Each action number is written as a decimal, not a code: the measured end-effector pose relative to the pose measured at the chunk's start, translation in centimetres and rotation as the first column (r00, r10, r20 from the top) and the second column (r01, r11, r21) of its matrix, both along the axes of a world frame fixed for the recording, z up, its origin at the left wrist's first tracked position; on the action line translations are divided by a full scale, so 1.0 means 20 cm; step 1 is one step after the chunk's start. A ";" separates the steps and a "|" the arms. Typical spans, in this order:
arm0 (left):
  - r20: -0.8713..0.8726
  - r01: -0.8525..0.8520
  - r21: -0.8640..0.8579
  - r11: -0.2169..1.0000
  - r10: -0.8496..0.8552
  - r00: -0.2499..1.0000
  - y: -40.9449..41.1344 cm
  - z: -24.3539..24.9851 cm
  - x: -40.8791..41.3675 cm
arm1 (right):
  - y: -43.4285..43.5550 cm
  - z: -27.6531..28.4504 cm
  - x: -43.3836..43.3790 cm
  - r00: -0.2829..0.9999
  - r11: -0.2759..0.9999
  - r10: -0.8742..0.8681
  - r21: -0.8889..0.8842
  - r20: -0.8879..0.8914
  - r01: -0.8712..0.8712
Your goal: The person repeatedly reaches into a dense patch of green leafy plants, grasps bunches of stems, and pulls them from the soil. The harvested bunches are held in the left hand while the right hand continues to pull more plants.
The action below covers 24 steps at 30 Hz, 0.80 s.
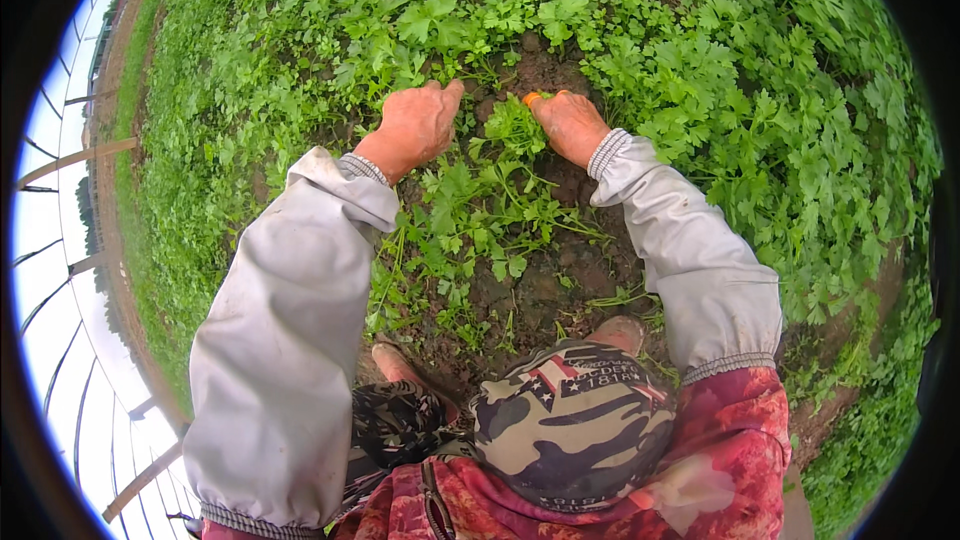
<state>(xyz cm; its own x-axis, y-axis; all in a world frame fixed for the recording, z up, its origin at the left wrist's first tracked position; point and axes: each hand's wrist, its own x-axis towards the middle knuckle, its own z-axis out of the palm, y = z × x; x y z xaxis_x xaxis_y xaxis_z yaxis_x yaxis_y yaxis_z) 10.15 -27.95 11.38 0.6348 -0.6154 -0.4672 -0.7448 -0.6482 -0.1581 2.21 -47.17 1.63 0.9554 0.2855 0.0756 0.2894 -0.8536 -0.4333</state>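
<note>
My left hand (417, 124), back upward, is low among leafy green plants that look like celery or parsley, its index finger reaching forward. Its other fingertips are hidden. Across a strip of bare soil, my right hand (571, 126) is bent down with something orange (532, 98) at its fingers, perhaps finger covers or a small tool. Against that hand's inner side is a tuft of leaves (517, 127); whether the fingers grip it is unclear. Between my forearms, leafy stems (480, 221) lie loosely over the soil.
Dense standing plants (690, 82) spread ahead and to both sides. Brown soil (551, 71) shows between them. My boots (394, 361) stand below, near a camouflage cap (574, 427) bearing writing. Far left, greenhouse framing (79, 161) rises beside a dirt path.
</note>
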 end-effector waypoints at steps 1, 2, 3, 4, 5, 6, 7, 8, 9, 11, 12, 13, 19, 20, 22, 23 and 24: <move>0.000 -0.004 0.008 1.000 0.004 1.000 0.00 0.00 0.00 | 0.00 -0.01 0.03 0.997 0.999 -0.018 -0.041 0.079 0.022; 0.001 -0.001 0.000 1.000 0.001 1.000 0.01 0.01 0.00 | 0.01 -0.02 0.07 0.998 0.994 -0.063 -0.094 0.017 0.064; -0.001 0.009 -0.016 1.000 -0.009 1.000 0.00 0.00 0.00 | 0.02 -0.02 0.09 0.994 0.994 -0.070 -0.073 0.080 0.076; -0.002 0.018 -0.031 0.999 -0.018 1.000 -0.01 0.00 0.00 | 0.02 -0.02 0.11 0.987 0.995 -0.077 -0.052 0.144 0.086; -0.001 0.021 -0.042 0.999 -0.021 1.000 -0.02 0.01 0.00 | 0.03 -0.03 0.14 0.975 0.995 -0.085 -0.029 0.207 0.093; -0.001 0.015 -0.039 0.999 -0.015 1.000 -0.01 0.01 -0.01 | 0.08 -0.08 0.18 0.971 0.995 -0.100 0.004 0.217 0.101; 0.000 0.015 -0.044 0.999 -0.015 1.000 -0.01 0.02 -0.01 | 0.10 -0.12 0.22 0.968 0.997 -0.081 0.001 0.236 0.083; 0.003 0.015 -0.041 0.999 -0.015 1.000 -0.01 0.01 -0.01 | 0.12 -0.15 0.26 0.965 0.998 -0.063 -0.002 0.255 0.065; 0.005 0.012 -0.037 0.999 -0.012 1.000 -0.01 0.01 -0.01 | 0.14 -0.15 0.27 0.961 0.999 -0.041 -0.007 0.272 0.045; 0.009 0.014 -0.028 1.000 -0.014 1.000 -0.01 0.01 -0.01 | 0.17 -0.14 0.28 0.988 1.000 -0.026 0.009 0.151 0.025; 0.014 0.021 -0.024 0.999 -0.021 1.000 -0.01 0.00 -0.01 | 0.18 -0.14 0.29 0.994 1.000 -0.008 -0.015 0.108 0.009; 0.018 0.028 -0.021 0.999 -0.028 0.999 -0.02 0.00 -0.01 | 0.18 -0.13 0.29 0.998 0.999 0.009 -0.039 0.065 -0.007; 0.025 0.045 -0.090 0.995 -0.043 0.999 -0.01 0.00 -0.01 | 0.19 -0.13 0.35 0.994 0.996 -0.035 0.083 0.100 0.026; 0.012 0.033 -0.073 0.997 -0.032 0.999 -0.02 0.00 -0.01 | 0.19 -0.12 0.36 0.998 0.996 -0.060 0.065 0.003 0.059; -0.008 0.000 -0.031 1.000 0.000 1.000 -0.02 0.03 0.00 | 0.20 -0.05 0.39 0.985 0.993 -0.089 0.070 -0.149 0.100; 0.004 0.001 -0.026 1.000 -0.001 1.000 -0.01 0.03 0.00 | 0.20 -0.02 0.37 0.980 0.993 -0.064 0.089 -0.190 0.083; 0.015 0.001 -0.027 1.000 0.000 1.000 0.01 0.02 0.00 | 0.19 0.00 0.34 0.972 0.993 -0.039 0.103 -0.231 0.064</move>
<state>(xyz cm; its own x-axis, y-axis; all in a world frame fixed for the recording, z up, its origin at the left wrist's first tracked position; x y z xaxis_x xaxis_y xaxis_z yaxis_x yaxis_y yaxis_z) 10.24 -27.83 11.72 0.6415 -0.6279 -0.4408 -0.7428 -0.6520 -0.1522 8.93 -43.41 1.58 0.9642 0.2374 -0.1185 0.1285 -0.8087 -0.5741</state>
